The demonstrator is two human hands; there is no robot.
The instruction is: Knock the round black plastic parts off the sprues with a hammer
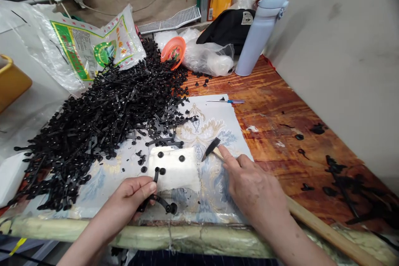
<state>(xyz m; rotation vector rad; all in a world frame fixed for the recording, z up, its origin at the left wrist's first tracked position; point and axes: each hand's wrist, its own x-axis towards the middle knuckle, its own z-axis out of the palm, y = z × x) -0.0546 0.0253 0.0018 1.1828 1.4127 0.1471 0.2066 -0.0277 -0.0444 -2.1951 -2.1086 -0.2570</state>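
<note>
My left hand (135,195) is closed on black plastic parts (165,205) at the front edge of a white pad (174,166). One part's upright end reaches over the pad, beside small round black pieces (181,158) lying on it. To the right, my right hand (249,183) is wrapped round the wooden handle of a hammer (212,148), index finger stretched along it towards the head. The dark hammer head is just right of the pad, over the patterned sheet (218,191). The handle runs back under my right forearm.
A large heap of black parts (115,108) covers the left and back. Behind stand a blue bottle (262,33), an orange dish (173,52), plastic bags and a black cap (227,29). A thin screwdriver (235,101) lies at the sheet's back edge. Black scraps lie at right.
</note>
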